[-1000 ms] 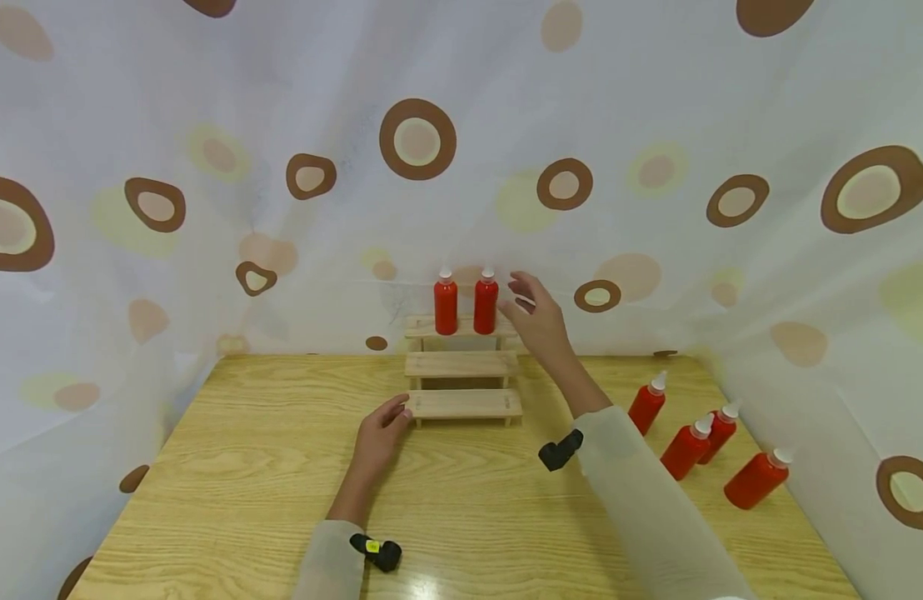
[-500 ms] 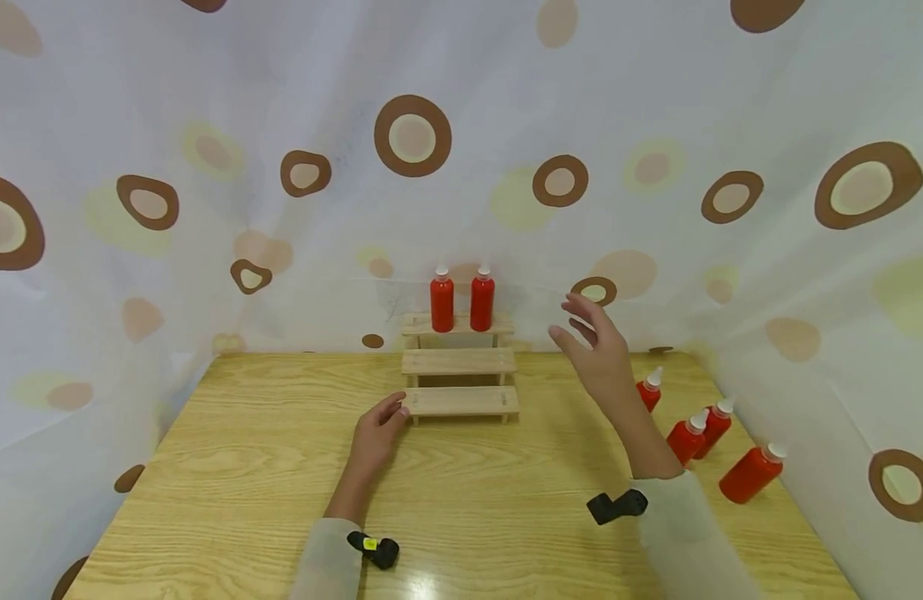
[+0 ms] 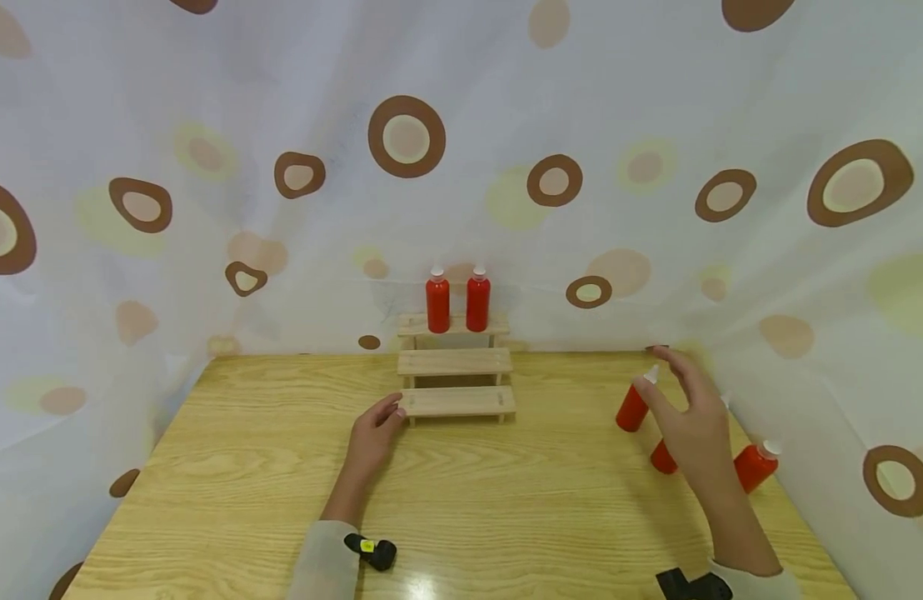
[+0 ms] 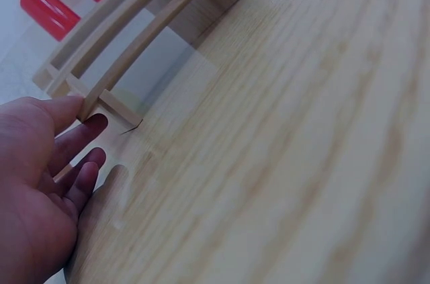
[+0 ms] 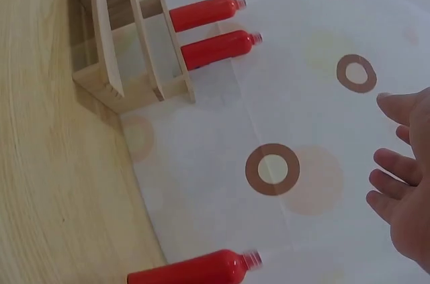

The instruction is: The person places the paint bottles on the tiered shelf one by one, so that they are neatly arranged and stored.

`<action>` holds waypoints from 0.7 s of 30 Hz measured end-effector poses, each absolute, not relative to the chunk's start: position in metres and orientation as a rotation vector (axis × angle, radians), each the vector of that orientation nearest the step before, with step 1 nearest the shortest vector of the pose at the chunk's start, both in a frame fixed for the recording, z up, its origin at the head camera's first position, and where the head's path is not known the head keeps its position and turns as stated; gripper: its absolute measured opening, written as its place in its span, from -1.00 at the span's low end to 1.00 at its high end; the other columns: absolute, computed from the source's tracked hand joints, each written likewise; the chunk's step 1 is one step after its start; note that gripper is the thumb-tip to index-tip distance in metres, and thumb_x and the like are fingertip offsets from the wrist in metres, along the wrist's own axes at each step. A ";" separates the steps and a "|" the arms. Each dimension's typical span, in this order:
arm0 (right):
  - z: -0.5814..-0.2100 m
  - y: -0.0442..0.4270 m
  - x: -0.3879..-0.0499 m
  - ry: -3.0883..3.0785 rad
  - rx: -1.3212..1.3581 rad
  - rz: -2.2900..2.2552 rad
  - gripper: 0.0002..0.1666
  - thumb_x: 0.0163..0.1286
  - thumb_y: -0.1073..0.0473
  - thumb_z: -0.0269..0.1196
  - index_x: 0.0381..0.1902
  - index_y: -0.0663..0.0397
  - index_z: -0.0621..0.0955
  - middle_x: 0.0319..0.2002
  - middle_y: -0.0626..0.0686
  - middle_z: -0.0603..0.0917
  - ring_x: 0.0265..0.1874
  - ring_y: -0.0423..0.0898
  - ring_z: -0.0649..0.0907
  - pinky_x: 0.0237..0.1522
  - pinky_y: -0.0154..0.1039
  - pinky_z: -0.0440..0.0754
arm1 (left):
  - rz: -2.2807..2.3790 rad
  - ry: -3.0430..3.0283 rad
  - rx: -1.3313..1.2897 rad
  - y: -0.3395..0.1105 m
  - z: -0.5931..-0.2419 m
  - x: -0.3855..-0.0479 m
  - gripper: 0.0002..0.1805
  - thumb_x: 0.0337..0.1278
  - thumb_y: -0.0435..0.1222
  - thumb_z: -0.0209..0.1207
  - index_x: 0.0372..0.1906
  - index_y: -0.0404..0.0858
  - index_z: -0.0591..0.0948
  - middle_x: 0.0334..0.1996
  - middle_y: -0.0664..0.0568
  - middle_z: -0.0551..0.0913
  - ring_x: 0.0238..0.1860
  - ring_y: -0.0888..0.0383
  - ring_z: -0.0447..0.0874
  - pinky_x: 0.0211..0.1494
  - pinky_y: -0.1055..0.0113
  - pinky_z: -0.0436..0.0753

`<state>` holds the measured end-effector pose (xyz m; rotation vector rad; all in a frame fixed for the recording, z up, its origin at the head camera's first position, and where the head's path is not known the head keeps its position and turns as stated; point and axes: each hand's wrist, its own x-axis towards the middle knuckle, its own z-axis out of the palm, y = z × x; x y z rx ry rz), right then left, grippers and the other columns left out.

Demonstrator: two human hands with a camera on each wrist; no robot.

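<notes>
Off to the right, the right hand (image 3: 697,427) has moved away from the shelf (image 3: 456,362) and come down near a red bottle (image 3: 632,410) on the counter (image 3: 521,500), its thumb and fingers apart. The left hand (image 3: 373,432) pinches the left end of the low step (image 3: 456,402). Two bottles (image 3: 477,306) stand side by side on the top step (image 3: 457,327); more bottles (image 3: 755,469) show partly behind the right hand.

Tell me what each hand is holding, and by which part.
The left hand pinches the three-tier wooden rack by the left end of its lowest board. The right hand holds nothing.
</notes>
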<state>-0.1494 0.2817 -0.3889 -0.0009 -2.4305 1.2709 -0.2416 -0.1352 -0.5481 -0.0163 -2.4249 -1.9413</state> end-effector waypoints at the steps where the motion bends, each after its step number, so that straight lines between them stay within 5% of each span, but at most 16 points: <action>1: -0.391 0.286 -0.145 -2.420 -0.027 1.259 -0.31 0.47 -0.07 0.27 0.49 -0.27 0.36 0.47 0.00 0.37 0.49 0.10 0.31 0.52 -0.13 0.24 | -1.933 -2.429 -0.023 -0.135 -0.548 -0.242 -0.56 0.45 -0.15 0.17 0.34 -0.13 0.56 0.23 -0.18 0.61 0.28 -0.09 0.54 0.34 -0.05 0.51; 12: -0.428 0.327 -0.125 -2.391 -0.208 1.257 -0.25 0.48 0.01 0.26 0.54 -0.13 0.29 0.48 0.01 0.31 0.46 -0.12 0.34 0.28 -0.68 0.27 | -1.935 -2.418 -0.035 -0.135 -0.550 -0.241 -0.55 0.45 -0.16 0.17 0.34 -0.17 0.56 0.24 -0.21 0.60 0.28 -0.13 0.54 0.33 -0.07 0.51; 21: -0.467 0.339 -0.125 -2.389 -0.371 1.371 -0.20 0.48 -0.04 0.25 0.56 -0.06 0.23 0.47 0.09 0.34 0.45 -0.14 0.35 0.23 -0.69 0.33 | -1.947 -2.422 -0.027 -0.136 -0.549 -0.240 -0.56 0.44 -0.15 0.17 0.33 -0.13 0.57 0.24 -0.18 0.61 0.29 -0.11 0.53 0.33 -0.07 0.51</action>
